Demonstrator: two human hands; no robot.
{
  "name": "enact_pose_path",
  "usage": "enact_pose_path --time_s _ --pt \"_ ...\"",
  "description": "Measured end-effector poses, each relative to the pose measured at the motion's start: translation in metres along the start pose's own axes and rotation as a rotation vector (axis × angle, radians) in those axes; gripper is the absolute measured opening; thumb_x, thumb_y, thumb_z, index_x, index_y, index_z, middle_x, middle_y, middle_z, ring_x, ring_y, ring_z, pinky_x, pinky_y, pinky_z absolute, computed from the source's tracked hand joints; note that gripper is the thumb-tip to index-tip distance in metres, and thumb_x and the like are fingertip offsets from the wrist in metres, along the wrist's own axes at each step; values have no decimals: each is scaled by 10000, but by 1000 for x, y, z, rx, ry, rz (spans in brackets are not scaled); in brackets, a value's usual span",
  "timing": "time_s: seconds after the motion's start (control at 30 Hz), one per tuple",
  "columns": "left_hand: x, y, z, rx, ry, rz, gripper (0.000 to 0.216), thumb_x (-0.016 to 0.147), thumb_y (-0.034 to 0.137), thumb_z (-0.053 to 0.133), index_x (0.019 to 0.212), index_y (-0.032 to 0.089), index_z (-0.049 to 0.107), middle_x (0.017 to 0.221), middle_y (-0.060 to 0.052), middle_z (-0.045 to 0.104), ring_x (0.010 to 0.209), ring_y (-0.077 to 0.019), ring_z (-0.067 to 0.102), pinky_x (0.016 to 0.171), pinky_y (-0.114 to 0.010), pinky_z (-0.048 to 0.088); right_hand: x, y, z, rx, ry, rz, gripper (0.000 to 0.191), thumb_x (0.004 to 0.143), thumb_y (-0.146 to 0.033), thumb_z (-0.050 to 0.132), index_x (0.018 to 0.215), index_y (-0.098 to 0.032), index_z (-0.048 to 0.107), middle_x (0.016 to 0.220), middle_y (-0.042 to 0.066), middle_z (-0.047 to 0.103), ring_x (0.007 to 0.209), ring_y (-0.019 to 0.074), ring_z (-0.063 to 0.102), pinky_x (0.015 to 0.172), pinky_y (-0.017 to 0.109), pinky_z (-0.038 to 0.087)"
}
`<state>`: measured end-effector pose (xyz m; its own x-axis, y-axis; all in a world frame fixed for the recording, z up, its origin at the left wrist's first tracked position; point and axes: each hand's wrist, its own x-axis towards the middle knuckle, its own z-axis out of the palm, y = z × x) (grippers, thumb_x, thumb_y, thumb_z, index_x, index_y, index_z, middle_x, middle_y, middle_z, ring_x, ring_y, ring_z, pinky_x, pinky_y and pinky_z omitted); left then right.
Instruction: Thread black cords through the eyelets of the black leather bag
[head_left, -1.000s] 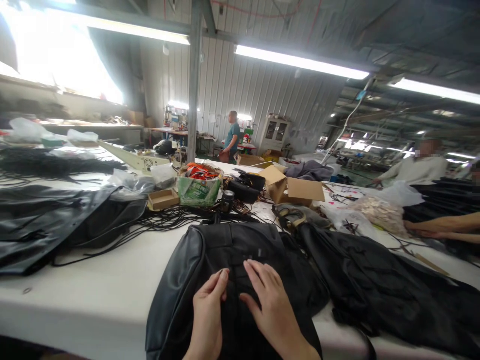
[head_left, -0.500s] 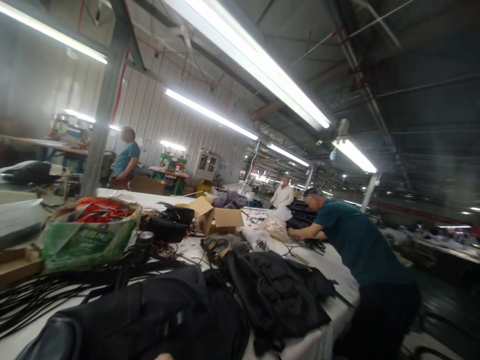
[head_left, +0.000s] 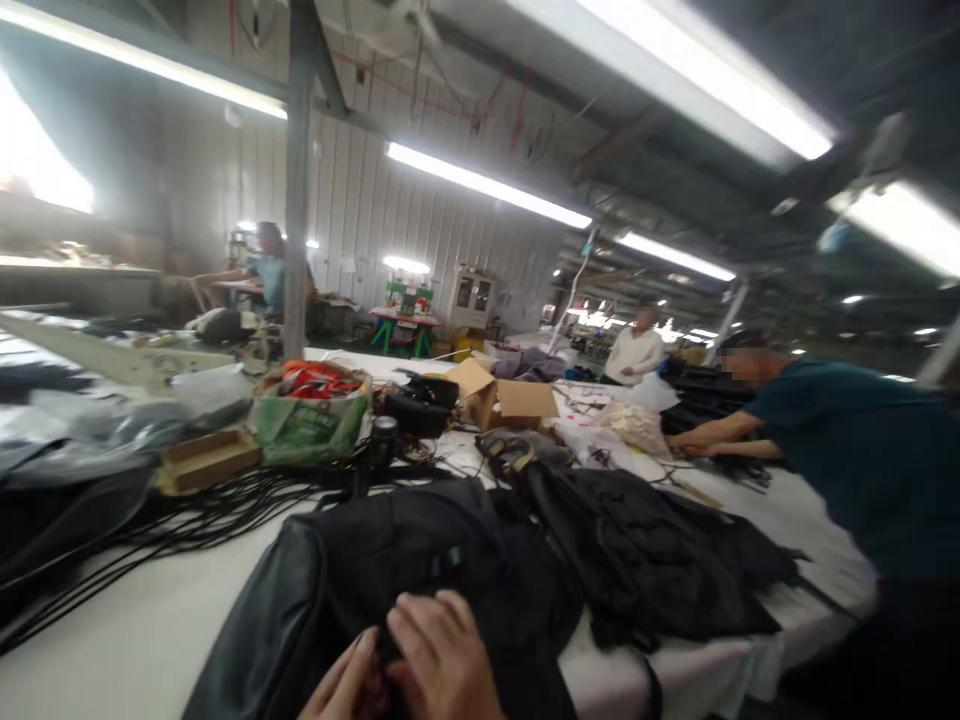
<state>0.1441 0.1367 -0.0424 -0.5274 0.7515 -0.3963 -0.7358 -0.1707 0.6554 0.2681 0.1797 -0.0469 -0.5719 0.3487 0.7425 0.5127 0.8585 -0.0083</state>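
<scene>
A large black backpack [head_left: 360,560] lies on the white-covered table in front of me, with a small buckle on its upper face. Over its near part, my left hand [head_left: 346,682] and my right hand [head_left: 444,655] are close together. The left fingers are pinched together beside the right fingertips. My right hand is bent, its fingers closed against the dark fabric. Whatever is between the fingers is dark and hidden by the hands. To the right lies another black bag [head_left: 660,550], its straps spread out.
Black cords [head_left: 202,520] run along the table at left. Behind stand a green bag [head_left: 307,430] of orange straps, a shallow cardboard box [head_left: 214,458], a dark jar [head_left: 384,437] and an open carton [head_left: 525,400]. A co-worker [head_left: 847,440] leans over the right side.
The view has swung left and down, so the table things appear farther right. Both my hands now show over the backpack; earlier only a bit of skin showed at the bottom edge.
</scene>
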Motion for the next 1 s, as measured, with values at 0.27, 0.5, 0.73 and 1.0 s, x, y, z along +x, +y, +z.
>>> enact_pose_path --time_s 0.27,0.5,0.73,1.0 --pt "-11 19 -30 13 -19 -67 648 505 366 1145 1030 87 889 965 -144 783 768 -171 668 609 -199 603 -48 20 -55 12 -117 591 249 1172 -467 541 1286 -279 658 1128 85 707 958 309 722 850 499 637" --pt "-8 18 -30 -61 21 -33 388 707 196 1024 1045 76 876 1058 -145 785 779 -154 670 615 -167 623 -82 31 -45 124 -158 608 278 1170 -362 529 1425 -303 622 1266 83 666 1142 295 700 972 461 643" --pt "-11 23 -30 -56 24 -11 705 425 382 1173 997 86 889 1003 -144 788 788 -174 658 611 -185 617 -74 27 -56 126 -158 578 309 1143 -333 580 1438 -285 655 1310 105 672 1189 302 704 1010 465 666" --pt "-20 12 -25 178 -130 97 837 566 706 1095 1143 134 891 985 -128 787 788 -158 592 693 -214 539 2 -17 -45 270 -144 302 465 1165 -195 517 1613 -310 561 1455 100 653 1310 286 640 1098 474 606"
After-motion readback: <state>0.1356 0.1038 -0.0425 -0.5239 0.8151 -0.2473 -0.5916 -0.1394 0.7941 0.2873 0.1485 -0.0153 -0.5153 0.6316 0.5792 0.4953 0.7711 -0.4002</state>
